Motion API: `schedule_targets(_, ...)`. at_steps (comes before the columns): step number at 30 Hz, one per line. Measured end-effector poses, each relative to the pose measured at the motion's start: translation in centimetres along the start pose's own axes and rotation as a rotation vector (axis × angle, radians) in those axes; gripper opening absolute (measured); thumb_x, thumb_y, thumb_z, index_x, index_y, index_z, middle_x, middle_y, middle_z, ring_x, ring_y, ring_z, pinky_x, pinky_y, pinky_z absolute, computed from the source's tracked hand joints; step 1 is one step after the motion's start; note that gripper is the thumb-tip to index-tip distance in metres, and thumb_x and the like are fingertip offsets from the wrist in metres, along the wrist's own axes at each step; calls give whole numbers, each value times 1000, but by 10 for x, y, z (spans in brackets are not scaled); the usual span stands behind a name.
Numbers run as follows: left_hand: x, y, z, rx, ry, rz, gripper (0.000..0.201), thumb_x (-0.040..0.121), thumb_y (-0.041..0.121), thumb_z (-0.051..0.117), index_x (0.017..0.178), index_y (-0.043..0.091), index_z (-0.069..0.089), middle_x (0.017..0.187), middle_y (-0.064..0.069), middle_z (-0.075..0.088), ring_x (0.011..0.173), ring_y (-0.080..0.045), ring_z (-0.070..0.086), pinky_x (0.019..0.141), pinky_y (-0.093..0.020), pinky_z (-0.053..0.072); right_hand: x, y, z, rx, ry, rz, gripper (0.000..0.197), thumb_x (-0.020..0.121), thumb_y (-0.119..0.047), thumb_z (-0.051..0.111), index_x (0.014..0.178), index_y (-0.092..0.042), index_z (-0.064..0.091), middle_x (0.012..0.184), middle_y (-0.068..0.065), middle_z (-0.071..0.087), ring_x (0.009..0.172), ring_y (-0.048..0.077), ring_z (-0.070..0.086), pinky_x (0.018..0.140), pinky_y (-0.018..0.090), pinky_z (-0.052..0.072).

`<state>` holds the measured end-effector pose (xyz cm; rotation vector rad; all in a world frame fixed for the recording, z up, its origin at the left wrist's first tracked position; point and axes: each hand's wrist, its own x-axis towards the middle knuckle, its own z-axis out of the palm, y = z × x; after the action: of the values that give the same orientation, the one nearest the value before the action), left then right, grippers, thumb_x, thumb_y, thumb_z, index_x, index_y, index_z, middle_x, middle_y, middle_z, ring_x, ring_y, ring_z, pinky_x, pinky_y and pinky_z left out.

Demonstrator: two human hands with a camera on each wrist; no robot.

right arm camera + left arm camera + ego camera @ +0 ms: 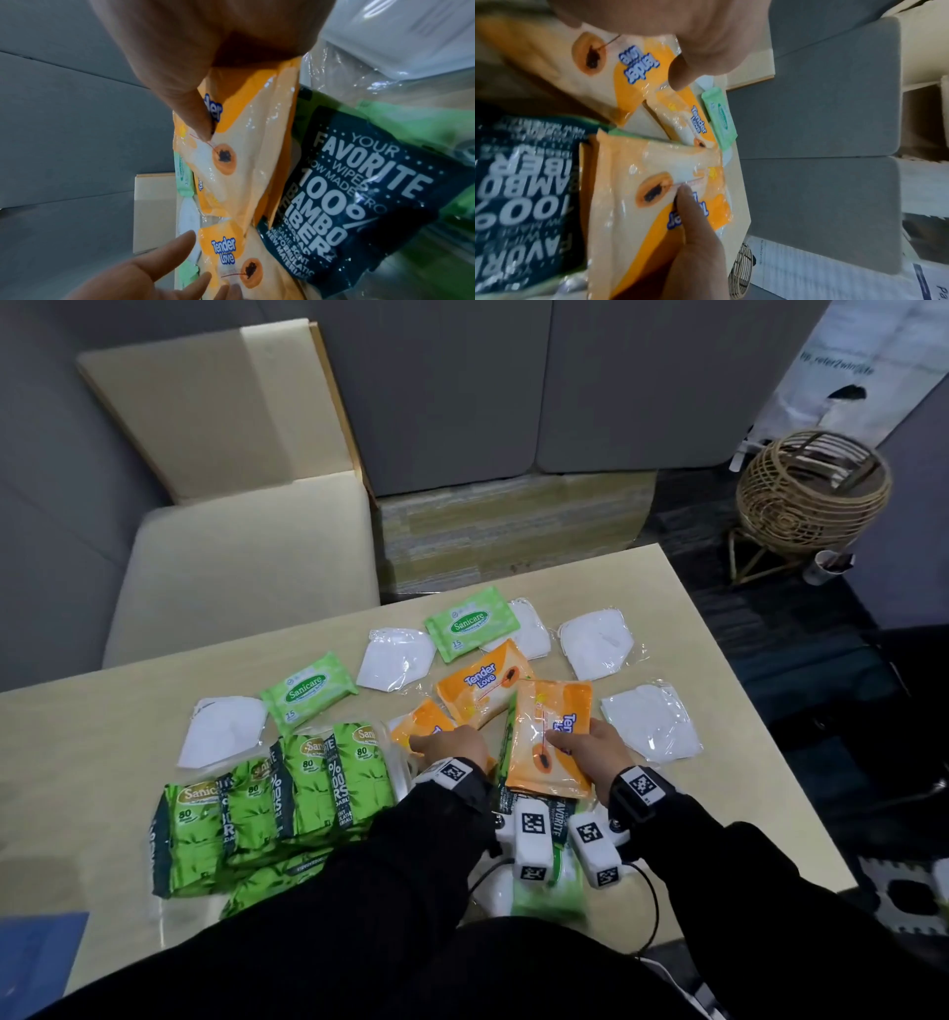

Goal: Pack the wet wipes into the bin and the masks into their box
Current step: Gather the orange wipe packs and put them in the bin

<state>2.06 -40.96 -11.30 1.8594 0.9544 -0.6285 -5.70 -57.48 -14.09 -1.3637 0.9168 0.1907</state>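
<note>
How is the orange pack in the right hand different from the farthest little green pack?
The orange Tender Love pack shows a papaya picture; the green Sanicare pack is pale green with a logo. The orange one looks bigger. The right hand grips it; the green one lies untouched. Both are soft wipes packs.

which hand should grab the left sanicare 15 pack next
Left: the left hand, fingers straight, is nearer that Sanicare pack; the right hand grips a Tender Love pack.

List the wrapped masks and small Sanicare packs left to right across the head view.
Leftmost mask, left Sanicare pack, middle mask, far Sanicare pack, far right mask, near right mask.
</note>
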Motion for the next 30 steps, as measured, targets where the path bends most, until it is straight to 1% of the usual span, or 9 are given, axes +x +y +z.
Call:
schedule_targets(3,-1,-8,8,189,4,46,58,101,16,46,156,15,31,166,-15,16,150,-35,25,122,-41,21,2,1,-2,-6,-4,-1,9,88,-5,76,90,-14,73,93,16,78,81,31,72,84,47,60)
schedule_targets(7,8,-12,6,438,-6,182,44,100,19,46,142,25,59,156,-11,36,136,-33,43,116,-37,31,2,6,-1,-46,15,-46,8,87,-9,77,88,-16,74,92,13,78,84,32,72,89,49,58)
schedule_targets(9,12,-17,2,397,3,212,47,100,17,50,146,23,52,160,-10,33,140,-30,41,114,-31,30,3,8,-1,-72,21,-62,6,87,-11,77,89,-16,74,96,15,78,92,37,74,91,51,59)
schedule_targets(11,12,-25,-3,309,23,197,60,96,11,55,152,20,36,155,-12,41,136,-31,45,107,-37,38,3,8,0,-70,25,-64,6,87,-11,77,89,-16,74,97,16,78,96,40,74,91,50,59)
schedule_targets(14,4,-29,-7,225,29,157,68,92,3,60,150,13,26,130,-13,57,103,-30,54,87,-38,44,3,9,-2,-68,20,-64,6,88,-12,76,91,-16,74,97,15,78,97,39,74,90,49,59)
schedule_targets(19,7,-14,-8,386,-29,183,41,95,23,64,134,11,63,139,-18,57,124,-36,56,99,-38,45,4,10,-1,-66,13,-55,9,88,-13,76,97,-16,74,100,13,79,96,37,75,91,51,60)
schedule_targets(26,-18,19,1,-25,75,411,27,101,20,52,127,16,60,119,-7,70,107,-34,65,87,-36,48,5,11,-2,-82,-7,-65,16,89,-15,76,105,-14,74,99,10,79,92,32,76,91,51,60)
schedule_targets(28,-22,33,3,-114,28,452,26,99,19,52,122,13,62,106,-6,73,101,-34,68,81,-34,48,5,13,-2,-68,-7,-65,17,89,-15,76,106,-12,74,99,11,79,92,33,76,91,52,60)
schedule_targets(30,-23,38,8,-140,-124,446,21,92,14,55,110,14,67,84,-2,73,82,-28,70,80,-42,58,5,12,-2,-51,-5,-63,18,88,-18,77,105,-12,75,98,12,80,93,35,76,92,52,60)
